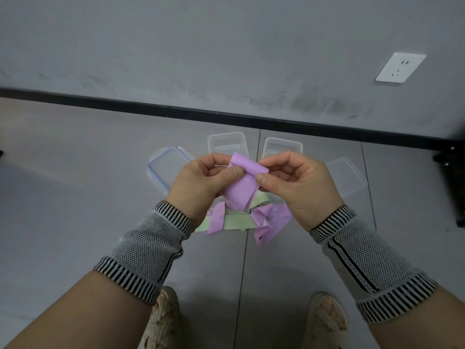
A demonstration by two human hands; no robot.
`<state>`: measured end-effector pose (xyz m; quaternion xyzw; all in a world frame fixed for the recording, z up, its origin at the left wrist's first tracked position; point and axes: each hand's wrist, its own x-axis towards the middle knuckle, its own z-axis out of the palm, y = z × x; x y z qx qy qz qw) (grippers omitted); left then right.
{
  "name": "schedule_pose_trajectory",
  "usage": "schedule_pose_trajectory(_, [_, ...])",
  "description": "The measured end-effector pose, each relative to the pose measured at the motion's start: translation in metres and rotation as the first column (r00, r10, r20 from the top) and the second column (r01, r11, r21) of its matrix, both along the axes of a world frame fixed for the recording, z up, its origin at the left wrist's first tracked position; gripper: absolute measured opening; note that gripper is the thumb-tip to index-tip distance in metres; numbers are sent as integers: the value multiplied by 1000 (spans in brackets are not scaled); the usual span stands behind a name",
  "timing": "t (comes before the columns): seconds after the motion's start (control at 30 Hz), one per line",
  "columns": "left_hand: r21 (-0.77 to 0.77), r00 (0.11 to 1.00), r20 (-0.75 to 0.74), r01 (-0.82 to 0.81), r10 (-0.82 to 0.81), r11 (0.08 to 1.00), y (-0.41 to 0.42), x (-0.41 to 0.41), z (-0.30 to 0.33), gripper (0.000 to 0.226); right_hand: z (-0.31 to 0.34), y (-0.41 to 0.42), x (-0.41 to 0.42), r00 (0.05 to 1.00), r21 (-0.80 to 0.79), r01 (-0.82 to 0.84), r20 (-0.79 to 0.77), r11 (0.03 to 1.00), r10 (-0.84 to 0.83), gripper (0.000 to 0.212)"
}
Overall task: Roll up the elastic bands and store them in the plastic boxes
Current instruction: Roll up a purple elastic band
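Note:
A purple elastic band (242, 181) is held up between both hands, its top end wound into a short roll. My left hand (201, 183) pinches the roll's left side with thumb and fingers. My right hand (294, 185) pinches the right end. The band's loose tail hangs down to the floor, where it lies tangled with a pale green band (234, 222). Two open clear plastic boxes (227, 144) (283, 147) stand on the floor just beyond my hands, partly hidden by them.
A clear lid with a blue rim (166, 170) lies left of the boxes, a plain clear lid (348, 176) to the right. A grey wall with a black skirting and a white socket (400, 67) is behind. My sandalled feet are at the bottom. Dark furniture stands at far right.

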<state>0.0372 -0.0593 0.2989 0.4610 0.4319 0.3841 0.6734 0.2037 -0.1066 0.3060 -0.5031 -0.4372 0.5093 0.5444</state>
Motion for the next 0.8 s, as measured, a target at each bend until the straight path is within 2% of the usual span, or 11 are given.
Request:
schedule_pose_trajectory(0.13, [-108,999,17,38,-36,993,2,-1,1,20,1,-1,0,997,-23,-59,41,998,60,29])
schedule_pose_trajectory(0.2, [-180,997,19,72,-70,981,3,-3,1,12,4,-1,2,982,-65,-170,72,983,175,44])
schedule_pose_trajectory(0.3, [-238,987,-27,149,-160,960,5,-8,1,13,4,-1,5,927,-114,-308,185,944,325,73])
schedule_pose_trajectory(0.37, [-246,972,-56,209,-230,946,5,-10,1,13,3,-1,5,893,-132,-350,250,927,373,80])
schedule_pose_trajectory(0.5, [-253,962,-77,237,-264,938,6,-12,2,29,1,-2,3,849,-173,-394,307,903,430,77])
schedule_pose_trajectory(0.6, [-239,956,-107,242,-273,940,6,-12,4,43,2,-3,2,820,-181,-409,358,894,448,68])
schedule_pose_trajectory(0.7, [-231,951,-119,253,-285,940,6,-12,5,31,2,-3,2,828,-166,-398,359,902,432,61])
schedule_pose_trajectory(0.8, [-246,961,-54,250,-271,937,7,-13,5,21,3,-4,2,854,-136,-362,347,922,387,58])
